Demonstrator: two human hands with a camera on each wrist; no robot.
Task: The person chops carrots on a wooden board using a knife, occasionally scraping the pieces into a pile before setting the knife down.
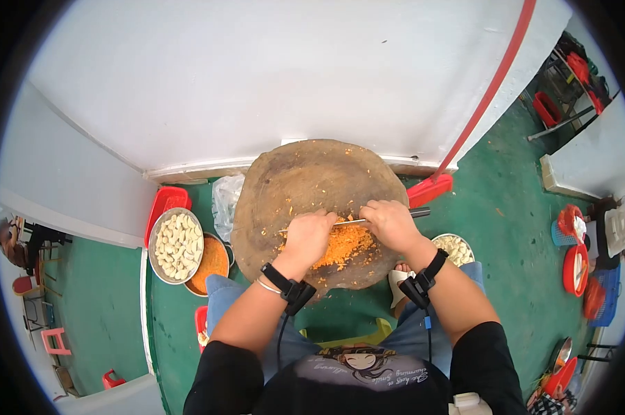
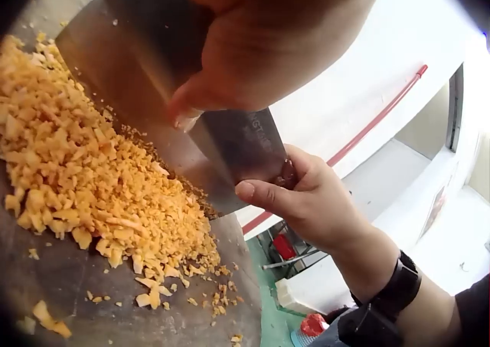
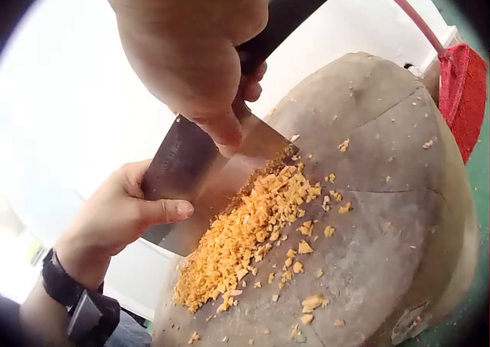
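Left hand (image 1: 306,237) and right hand (image 1: 390,225) are holding a cleaver (image 3: 184,163) against chopped orange bits (image 1: 347,247).

The orange bits are lying heaped on the person's side of the blade, stray crumbs scattering around them; the left hand is pinching the blade's front end, thumb pressing its face, while the right hand is curling closed where handle meets blade, thumb also pressing on the metal; underneath, a round wooden block (image 1: 312,176) is bearing the heap; beyond its sides, a metal bowl (image 1: 176,281) of pale pieces is sitting at left, and a smaller bowl (image 1: 472,249) of similar pieces at right; farther off, a red dustpan (image 1: 431,190) is resting by the block's far right side, and a white wall (image 1: 257,83) is rising behind.
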